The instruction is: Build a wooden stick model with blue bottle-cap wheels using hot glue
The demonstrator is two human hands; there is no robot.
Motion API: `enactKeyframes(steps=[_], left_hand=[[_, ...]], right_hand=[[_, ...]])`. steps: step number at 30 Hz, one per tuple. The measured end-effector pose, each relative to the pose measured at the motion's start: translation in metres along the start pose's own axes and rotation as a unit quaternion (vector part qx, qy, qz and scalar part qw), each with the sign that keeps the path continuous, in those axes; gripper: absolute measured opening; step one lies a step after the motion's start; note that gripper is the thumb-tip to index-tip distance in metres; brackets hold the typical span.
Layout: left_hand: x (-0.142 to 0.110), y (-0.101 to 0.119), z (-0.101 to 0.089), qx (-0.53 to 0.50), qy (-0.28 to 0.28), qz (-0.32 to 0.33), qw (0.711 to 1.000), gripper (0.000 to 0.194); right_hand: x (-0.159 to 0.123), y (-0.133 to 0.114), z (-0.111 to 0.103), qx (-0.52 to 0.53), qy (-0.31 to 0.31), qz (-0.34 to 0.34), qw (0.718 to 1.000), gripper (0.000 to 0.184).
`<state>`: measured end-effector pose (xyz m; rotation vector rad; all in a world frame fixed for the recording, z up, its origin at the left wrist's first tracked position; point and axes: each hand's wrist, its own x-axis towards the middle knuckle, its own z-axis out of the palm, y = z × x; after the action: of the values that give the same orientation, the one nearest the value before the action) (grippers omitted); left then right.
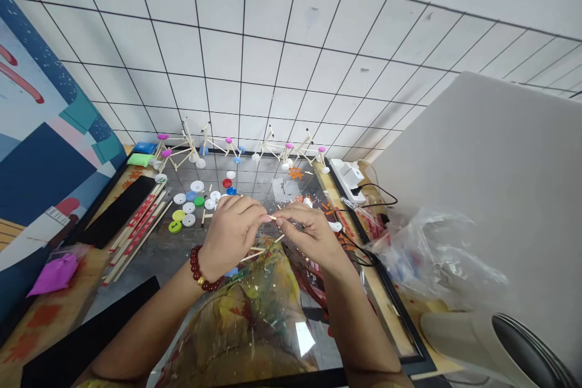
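Both my hands meet over the middle of the table, pinching a short, thin wooden stick [273,218]. My left hand [234,227], with a dark red bead bracelet [200,276] at the wrist, grips its left end with closed fingers. My right hand [313,233] holds the right end between thumb and fingertips. Beneath them lie a few more light wooden sticks [253,253]. To the left of my left hand are several plastic caps, among them a white cap [188,220], a yellow cap [178,215] and a green cap [199,200].
Several stick frames [191,148] with caps and pink blobs stand along the tiled wall. Long sticks in red-and-white wrappers [139,227] lie at left, near a purple packet [54,273]. A power strip [348,179], cables and a clear plastic bag [431,254] occupy the right.
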<state>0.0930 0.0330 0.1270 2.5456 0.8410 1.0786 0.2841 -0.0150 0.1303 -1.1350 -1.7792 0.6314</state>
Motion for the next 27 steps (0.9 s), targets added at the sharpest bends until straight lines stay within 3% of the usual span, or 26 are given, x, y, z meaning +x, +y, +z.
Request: enactKeyframes(steps=[4,7,12,14,19,24,27], left_hand=[[-0.001,0.001,0.001,0.015,0.0,0.041,0.999,0.018],[-0.003,0.002,0.0,0.028,0.026,0.064,0.997,0.015],[-0.003,0.003,-0.003,0.019,0.06,0.086,0.994,0.013],[-0.002,0.004,-0.003,0.016,0.08,0.088,0.993,0.012],[-0.002,0.002,-0.002,0.017,0.105,0.052,0.993,0.009],[-0.003,0.0,0.003,0.016,0.118,0.045,0.992,0.008],[-0.002,-0.001,0.003,0.012,0.133,0.038,0.99,0.006]], right_hand=[[-0.001,0.004,0.002,-0.003,0.015,0.001,1.0,0.019],[0.001,0.007,0.009,0.12,0.032,0.086,0.989,0.02],[0.01,0.014,0.021,0.398,0.06,0.216,0.889,0.022],[0.012,0.017,0.02,0.418,0.087,0.221,0.877,0.022],[0.008,0.02,0.011,0.269,0.183,0.178,0.929,0.018],[0.001,0.005,0.01,0.168,0.101,0.108,0.974,0.015],[0.0,0.003,0.012,0.111,0.103,0.087,0.985,0.009]])
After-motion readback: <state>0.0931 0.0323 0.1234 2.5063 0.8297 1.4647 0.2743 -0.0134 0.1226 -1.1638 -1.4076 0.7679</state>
